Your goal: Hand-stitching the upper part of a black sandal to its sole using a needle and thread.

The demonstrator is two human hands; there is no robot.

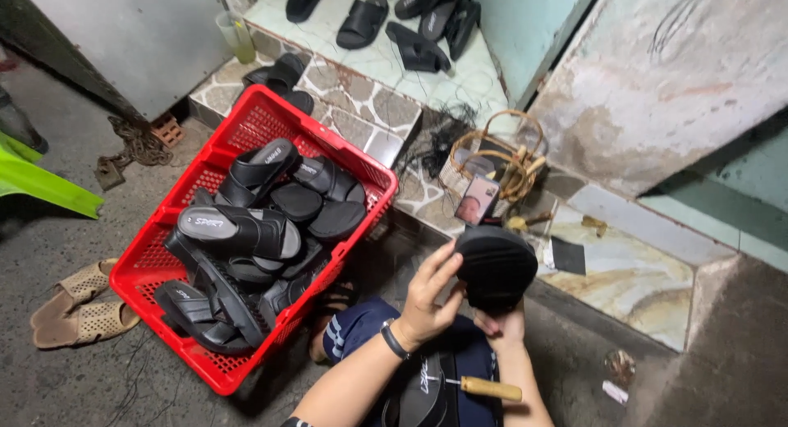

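Black slide sandal [496,267] is held up over the lap, sole facing out. Looks light, rubbery and a bit bendy, so pinching the edges seems best. Left hand [430,300] curls round its side, right hand [502,322] is closed underneath. Red crate [246,119] of sandals sits just beside it on the floor.

Grey concrete floor [74,378], tiled step [386,61], stained plaster wall [657,74].

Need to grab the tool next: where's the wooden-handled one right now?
In the head view, the wooden-handled tool lies low and centre-right on the person's lap, just below the black sandal held up by both hands.
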